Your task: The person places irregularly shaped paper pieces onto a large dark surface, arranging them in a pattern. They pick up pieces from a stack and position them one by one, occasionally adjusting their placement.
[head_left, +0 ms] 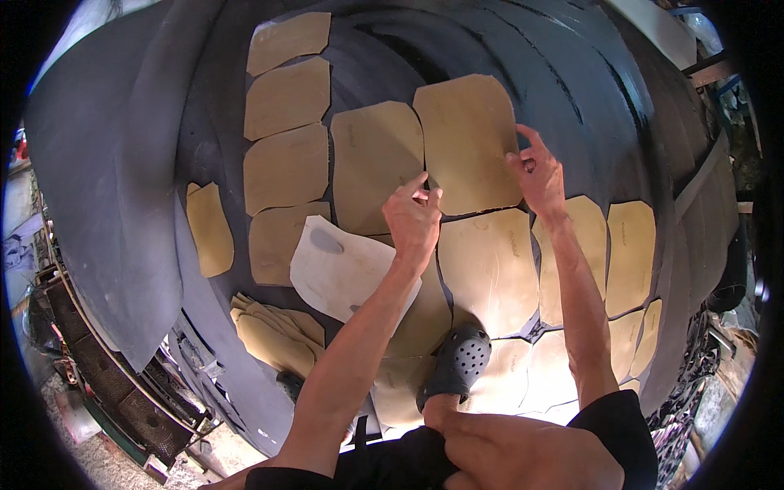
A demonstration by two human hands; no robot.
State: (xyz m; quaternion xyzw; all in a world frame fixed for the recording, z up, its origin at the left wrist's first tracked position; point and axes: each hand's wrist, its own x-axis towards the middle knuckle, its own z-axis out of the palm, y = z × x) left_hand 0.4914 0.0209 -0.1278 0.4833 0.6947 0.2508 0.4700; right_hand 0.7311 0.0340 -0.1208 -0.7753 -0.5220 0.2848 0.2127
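Tan cardboard-like sheets with cut corners lie edge to edge on a dark grey sheet (pixel 563 73). My left hand (pixel 412 219) rests over the seam between the upper middle tan sheet (pixel 377 155) and the large upper right tan sheet (pixel 467 135). Its index finger and thumb are a little apart, on the seam and the right sheet's edge. My right hand (pixel 539 173) is at that large sheet's right edge, thumb touching it, index finger raised apart and other fingers curled. A white sheet (pixel 347 269) with a grey patch lies partly beneath my left forearm.
A column of smaller tan pieces (pixel 286 98) runs along the left. A stack of tan pieces (pixel 278 333) lies lower left, and a single piece (pixel 211 233) farther left. My grey perforated clog (pixel 464 363) stands on the tan sheets. Dark mesh panels (pixel 106 367) are at the left rim.
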